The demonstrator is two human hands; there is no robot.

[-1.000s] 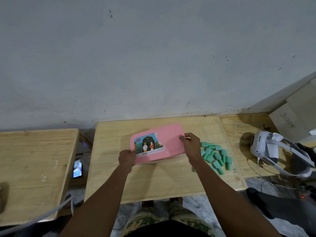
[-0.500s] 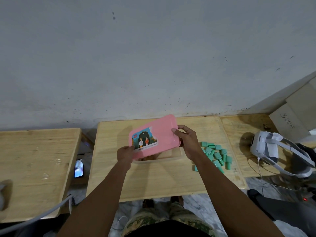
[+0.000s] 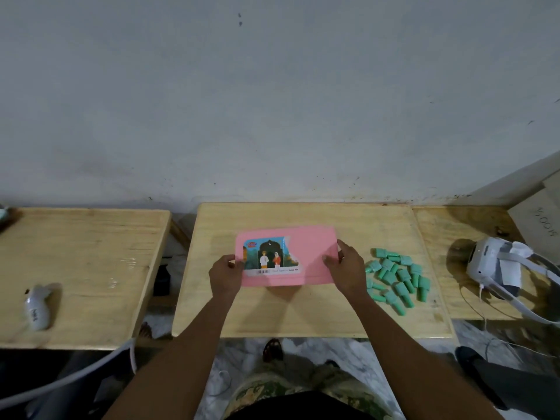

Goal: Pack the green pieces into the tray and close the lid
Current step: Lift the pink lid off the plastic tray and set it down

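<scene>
A pink lid (image 3: 309,253) with a picture label is held level above the middle wooden table (image 3: 303,313). My left hand (image 3: 225,275) grips its left edge and my right hand (image 3: 347,269) grips its right edge. The lid hides whatever is under it; I cannot see the tray. A loose pile of several green pieces (image 3: 394,277) lies on the table just to the right of my right hand.
A white headset (image 3: 497,268) with straps and a cable lies on the right table. On the left table (image 3: 85,268) rests a white controller (image 3: 36,307). A cardboard box (image 3: 539,219) stands at the far right. The grey wall is close behind.
The lid was lifted off the tray and tilted half a second ago; now both hands hold it flatter and lower. The camera view has shifted, showing the left table's controller.
</scene>
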